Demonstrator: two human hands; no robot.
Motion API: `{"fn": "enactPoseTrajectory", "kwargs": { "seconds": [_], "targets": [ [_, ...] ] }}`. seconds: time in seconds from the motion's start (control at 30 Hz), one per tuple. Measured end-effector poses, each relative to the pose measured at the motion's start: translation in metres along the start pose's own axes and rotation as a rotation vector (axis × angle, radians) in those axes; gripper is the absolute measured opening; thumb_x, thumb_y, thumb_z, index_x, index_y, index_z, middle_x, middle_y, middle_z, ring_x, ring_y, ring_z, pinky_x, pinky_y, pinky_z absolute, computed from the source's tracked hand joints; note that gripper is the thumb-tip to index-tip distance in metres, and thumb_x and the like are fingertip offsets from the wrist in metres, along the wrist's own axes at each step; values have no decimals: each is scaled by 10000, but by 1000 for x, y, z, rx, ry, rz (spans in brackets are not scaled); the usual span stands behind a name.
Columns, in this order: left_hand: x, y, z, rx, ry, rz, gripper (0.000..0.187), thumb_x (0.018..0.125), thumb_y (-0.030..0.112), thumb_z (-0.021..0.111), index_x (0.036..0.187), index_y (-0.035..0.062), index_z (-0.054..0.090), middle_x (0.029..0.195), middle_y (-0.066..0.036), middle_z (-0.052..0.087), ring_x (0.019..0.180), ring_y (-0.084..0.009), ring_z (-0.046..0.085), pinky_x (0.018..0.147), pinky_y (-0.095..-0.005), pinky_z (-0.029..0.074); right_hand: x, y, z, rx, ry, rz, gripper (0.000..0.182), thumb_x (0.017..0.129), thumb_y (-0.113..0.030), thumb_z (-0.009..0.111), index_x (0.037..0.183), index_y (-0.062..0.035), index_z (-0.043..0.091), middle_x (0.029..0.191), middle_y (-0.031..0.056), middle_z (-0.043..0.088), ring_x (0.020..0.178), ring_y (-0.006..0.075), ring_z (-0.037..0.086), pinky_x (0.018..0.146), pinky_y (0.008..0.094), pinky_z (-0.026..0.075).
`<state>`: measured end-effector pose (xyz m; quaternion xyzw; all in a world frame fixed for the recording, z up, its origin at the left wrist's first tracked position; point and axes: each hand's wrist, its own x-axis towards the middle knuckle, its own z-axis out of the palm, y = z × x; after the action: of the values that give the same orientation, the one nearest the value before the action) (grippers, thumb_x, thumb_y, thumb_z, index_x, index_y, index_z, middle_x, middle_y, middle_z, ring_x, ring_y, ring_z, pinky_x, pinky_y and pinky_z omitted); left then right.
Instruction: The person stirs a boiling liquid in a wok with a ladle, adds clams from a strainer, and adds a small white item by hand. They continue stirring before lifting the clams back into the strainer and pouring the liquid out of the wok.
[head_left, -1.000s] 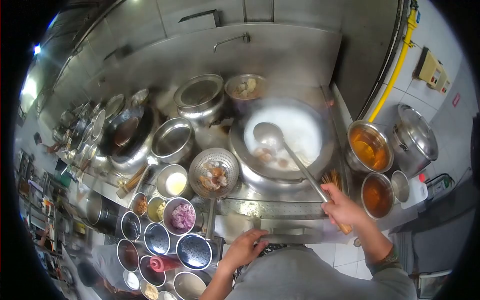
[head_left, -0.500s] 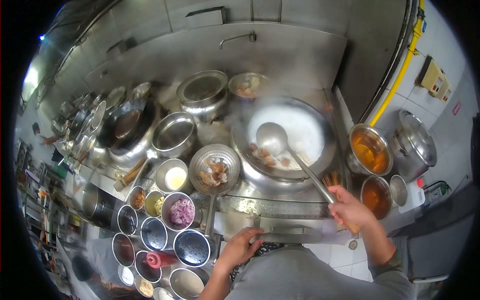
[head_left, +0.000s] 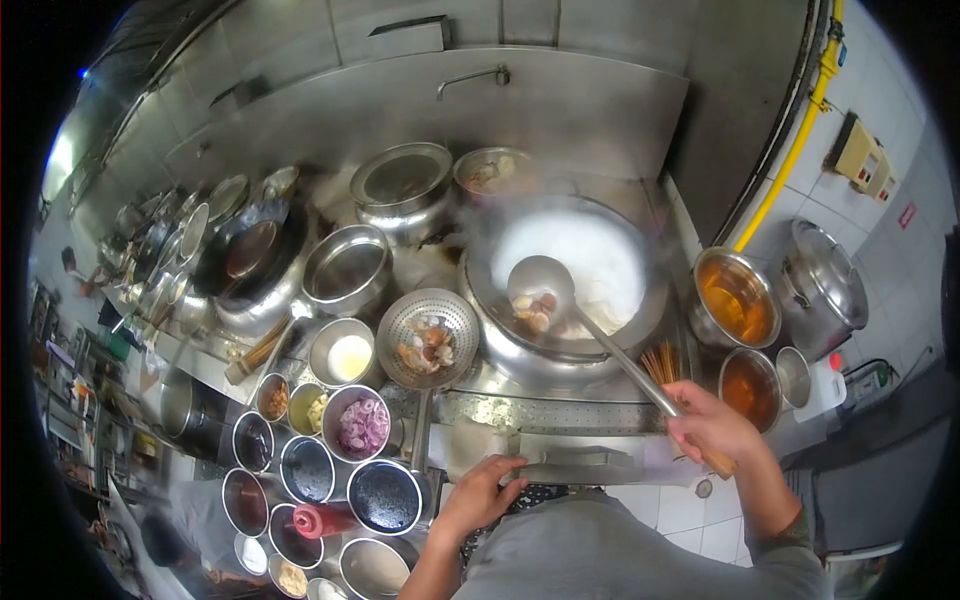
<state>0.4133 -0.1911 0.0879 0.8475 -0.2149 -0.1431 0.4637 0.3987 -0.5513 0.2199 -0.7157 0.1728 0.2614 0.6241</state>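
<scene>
My right hand (head_left: 712,425) is closed around the wooden end of a long-handled metal ladle (head_left: 635,368). The ladle's bowl sits over the near left part of a big wok (head_left: 650,310) and holds several brown and pale pieces I cannot identify for certain. White, steaming liquid (head_left: 590,250) fills the wok. My left hand (head_left: 485,497) lies at the counter's front edge beside a folded cloth (head_left: 477,445), fingers stretched and thumb apart, holding nothing. Left of the wok, a perforated skimmer (head_left: 397,318) bears brown-orange, shell-like pieces (head_left: 425,345).
Bowls of sliced purple onion (head_left: 362,424), dark liquid (head_left: 384,497) and pale yellow liquid (head_left: 349,358) crowd the left, with a red bottle (head_left: 320,520). Right of the wok stand pots of amber liquid (head_left: 740,310) and a whisk-like bundle of sticks (head_left: 660,362). Another person's hand (head_left: 95,280) shows far left.
The ladle's bowl has tipped more upright and now holds brown pieces that lay at its lower edge before. My right hand has shifted slightly right and down. My left hand stays put.
</scene>
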Motion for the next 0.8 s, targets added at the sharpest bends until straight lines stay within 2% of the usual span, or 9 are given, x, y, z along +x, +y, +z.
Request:
{"fn": "enactPoseTrajectory", "kwargs": {
  "seconds": [0.23,0.47,0.57,0.67,0.77,0.8],
  "targets": [
    [-7,-10,-1,-26,1,-13,346,933,222,722,1242,75,674,1186,-167,684,1098,-359,661,917,-405,536,-45,-11,25,-312,76,0,597,932,-54,568,1482,-57,336,750,32,544,520,116,526,477,283,444],
    [-7,-23,-5,-17,-22,85,348,933,230,727,1240,73,675,1180,-160,681,1075,-346,667,878,-391,550,-45,-21,11,581,-112,75,445,953,-67,564,1370,-108,413,812,70,537,494,125,477,377,281,378],
    [-10,-22,-12,-54,-21,84,343,933,235,730,1235,80,678,1182,-160,678,1064,-346,669,861,-390,553,-37,-20,28,750,-175,46,434,961,-59,558,1368,-104,416,814,76,535,498,121,474,374,274,376],
    [-17,-18,-19,-66,-3,76,324,932,217,714,1212,60,673,1132,-162,690,1051,-361,660,904,-418,529,-22,-20,48,762,-254,-4,471,956,-71,573,1397,-102,409,816,70,549,503,124,490,375,276,386],
    [-25,-23,-24,-9,-15,65,333,939,230,707,1224,62,669,1132,-162,689,1063,-361,658,915,-419,528,-6,-28,79,530,-192,-79,515,955,-60,541,1450,-97,402,823,64,523,477,116,463,388,267,382],
    [-27,-26,-25,15,-9,90,342,943,244,701,1234,66,667,1126,-166,688,1066,-365,656,910,-419,530,3,-28,87,485,-187,-98,535,957,-52,551,1465,-107,392,808,53,539,486,121,491,414,272,411]
  ]
}}
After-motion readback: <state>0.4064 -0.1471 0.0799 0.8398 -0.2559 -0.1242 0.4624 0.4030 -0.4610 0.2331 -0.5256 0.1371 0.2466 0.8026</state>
